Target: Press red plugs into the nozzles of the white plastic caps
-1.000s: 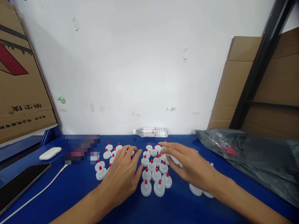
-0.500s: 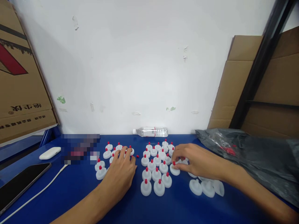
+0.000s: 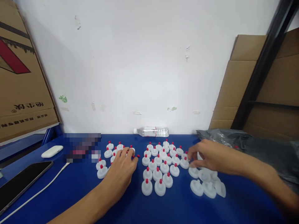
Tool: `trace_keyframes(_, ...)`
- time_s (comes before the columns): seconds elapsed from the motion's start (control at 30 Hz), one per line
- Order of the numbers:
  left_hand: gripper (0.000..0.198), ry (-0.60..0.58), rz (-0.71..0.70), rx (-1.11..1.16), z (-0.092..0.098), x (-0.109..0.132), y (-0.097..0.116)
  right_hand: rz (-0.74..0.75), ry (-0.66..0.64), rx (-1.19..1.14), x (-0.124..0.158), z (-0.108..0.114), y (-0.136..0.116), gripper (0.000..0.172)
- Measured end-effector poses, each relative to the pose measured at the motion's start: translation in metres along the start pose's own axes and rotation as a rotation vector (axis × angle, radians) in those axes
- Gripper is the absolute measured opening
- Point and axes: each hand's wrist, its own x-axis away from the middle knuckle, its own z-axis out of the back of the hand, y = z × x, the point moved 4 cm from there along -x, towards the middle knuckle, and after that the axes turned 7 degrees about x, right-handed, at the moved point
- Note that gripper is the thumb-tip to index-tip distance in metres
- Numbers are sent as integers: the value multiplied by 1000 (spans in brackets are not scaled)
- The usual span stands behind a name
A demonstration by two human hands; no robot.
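Several white round lids with red tips (image 3: 160, 187) stand in a group mid-table. My left hand (image 3: 125, 166) rests over another cluster of red-tipped lids (image 3: 101, 171) at the left, fingers bent and slightly apart, with a small red cap (image 3: 138, 155) by its fingers. Whatever lies under its fingertips is hidden. My right hand (image 3: 201, 155) is above the right side, thumb and fingers curled apart beside a red-tipped lid (image 3: 184, 163); its fingertips touch no lid that I can make out. White lids without red tips (image 3: 196, 187) lie below it.
A clear bottle (image 3: 151, 131) lies against the wall. To the left are a phone (image 3: 25, 183), a white case (image 3: 52, 151) and a cable (image 3: 42, 189). A dark plastic bag (image 3: 252, 149) and cardboard (image 3: 240, 77) are at the right.
My right hand has moved right, off a red-tipped lid, toward the lids without tips. More red-tipped lids now show where it was. My left hand has barely moved.
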Motion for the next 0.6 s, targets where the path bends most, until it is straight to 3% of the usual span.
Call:
trace_keyframes(0.23,28,-42,7,88,-5,0,1,-124,-180,23,2,-18,3,24)
trace_keyframes(0.6,19,47,-3,249,24,-4,6,-110,-113,30,4,-16,-6,20)
